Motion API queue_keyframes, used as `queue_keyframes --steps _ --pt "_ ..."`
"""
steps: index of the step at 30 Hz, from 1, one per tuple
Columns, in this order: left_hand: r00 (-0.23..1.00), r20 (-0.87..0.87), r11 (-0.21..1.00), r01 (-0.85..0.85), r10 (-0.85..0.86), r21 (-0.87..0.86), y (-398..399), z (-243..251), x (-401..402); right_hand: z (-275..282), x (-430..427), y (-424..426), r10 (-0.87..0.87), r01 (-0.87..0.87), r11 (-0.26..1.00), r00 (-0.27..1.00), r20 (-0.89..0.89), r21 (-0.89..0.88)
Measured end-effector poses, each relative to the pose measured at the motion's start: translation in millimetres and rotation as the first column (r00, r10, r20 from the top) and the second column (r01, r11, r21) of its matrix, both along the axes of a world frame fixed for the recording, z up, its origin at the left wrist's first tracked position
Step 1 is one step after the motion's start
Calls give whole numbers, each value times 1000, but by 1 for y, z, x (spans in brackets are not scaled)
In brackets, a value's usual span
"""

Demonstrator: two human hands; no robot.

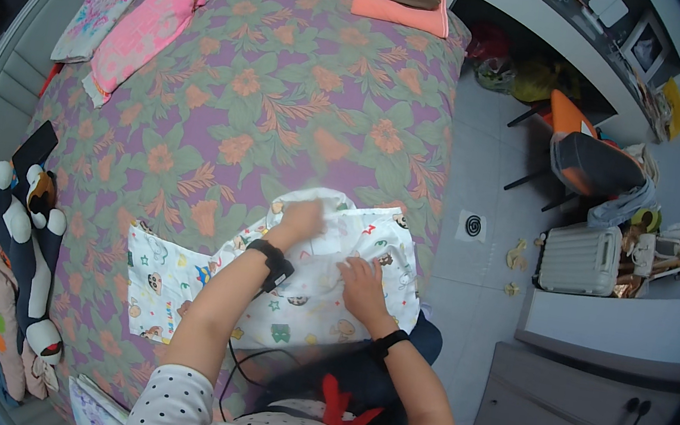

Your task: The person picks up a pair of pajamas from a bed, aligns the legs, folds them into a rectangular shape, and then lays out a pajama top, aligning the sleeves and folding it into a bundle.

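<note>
A white cloth garment with cartoon prints (282, 322) lies on the floral bedspread (248, 79) before me, one part of it reaching out to the left. My left hand (303, 220) is blurred over the garment's upper middle; whether its fingers grip the fabric does not show. My right hand (362, 287) rests on the garment's right half, fingers spread and bent against the cloth. Each wrist wears a black band, the left one with a box-like device (277, 269). A black cable (237, 364) runs below the garment near my lap.
At the left edge of the bed lie a plush toy (33, 261), a black flat object (37, 144) and a pink patterned cloth (142, 41). Folded cloths (401, 9) sit at the far edge. Right of the bed stand an orange and grey chair (594, 163) and a suitcase (580, 258).
</note>
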State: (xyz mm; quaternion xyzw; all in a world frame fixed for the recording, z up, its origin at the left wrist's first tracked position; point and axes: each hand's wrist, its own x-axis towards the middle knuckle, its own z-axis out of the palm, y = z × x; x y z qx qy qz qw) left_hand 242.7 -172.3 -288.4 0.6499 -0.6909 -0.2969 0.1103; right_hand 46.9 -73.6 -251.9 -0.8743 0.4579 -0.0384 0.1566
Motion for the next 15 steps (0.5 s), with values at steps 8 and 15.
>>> queue_keyframes --steps 8,15 --pt "967 254 970 33 31 -242 10 5 11 8 -12 9 -167 160 986 977 136 55" --pt "993 105 994 -50 60 -96 2 -5 8 9 -56 24 -292 287 956 942 164 50"
